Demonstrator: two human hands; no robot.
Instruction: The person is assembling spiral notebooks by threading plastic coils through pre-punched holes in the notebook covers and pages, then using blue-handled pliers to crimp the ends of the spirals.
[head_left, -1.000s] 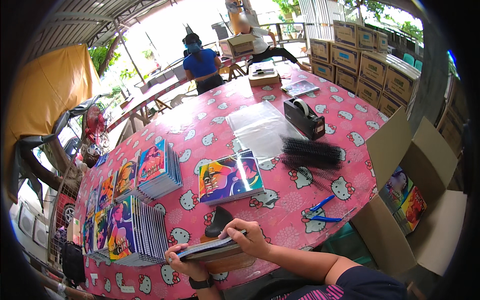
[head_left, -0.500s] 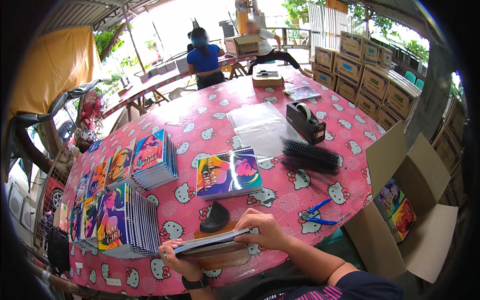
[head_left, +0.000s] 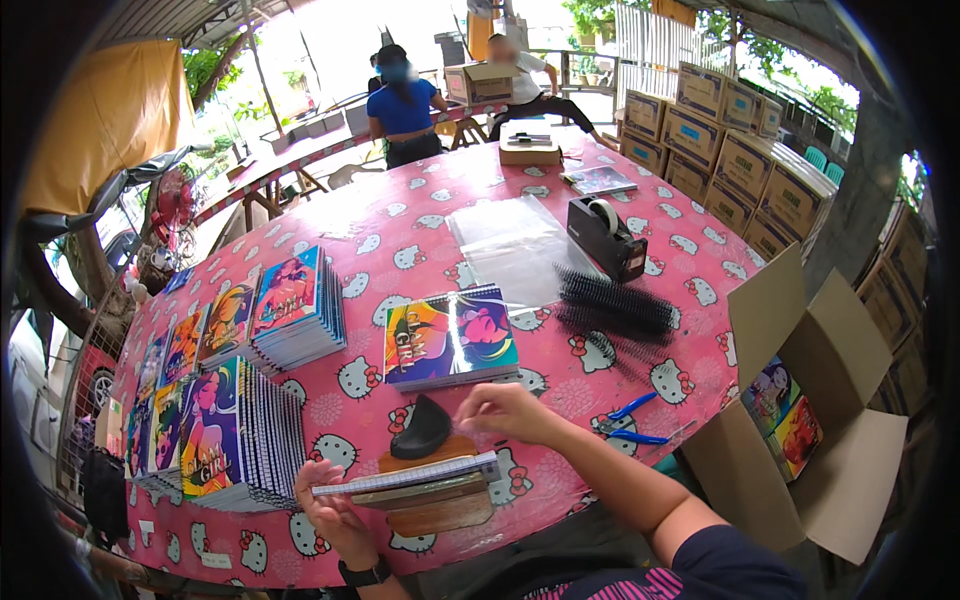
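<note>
A spiral notebook (head_left: 410, 474) is seen nearly edge-on, its bound edge upward, at a wooden block stand (head_left: 440, 516) by the table's near edge. My left hand (head_left: 335, 515) is at the notebook's left end, touching it with fingers loosely stretched. Just behind the notebook, a black rounded wedge-shaped piece (head_left: 422, 432) rests on the stand. My right hand (head_left: 505, 411) hovers to the right of that piece, apart from the notebook. Its fingers are bent and drawn together; whether anything small is between them is hidden. Beyond lies a short stack of colourful notebooks (head_left: 450, 338).
Notebook stacks (head_left: 215, 430) fill the left side. Blue-handled pliers (head_left: 635, 420), black spiral coils (head_left: 615, 310), a tape dispenser (head_left: 605, 240) and clear plastic sheets (head_left: 510, 250) lie right. An open carton (head_left: 865, 470) holds notebooks. Two people (head_left: 405, 110) are at the far table.
My right hand has let go of the notebook's right end and moved up and away from it. My left hand's fingers have loosened, and the notebook sits lower at the stand.
</note>
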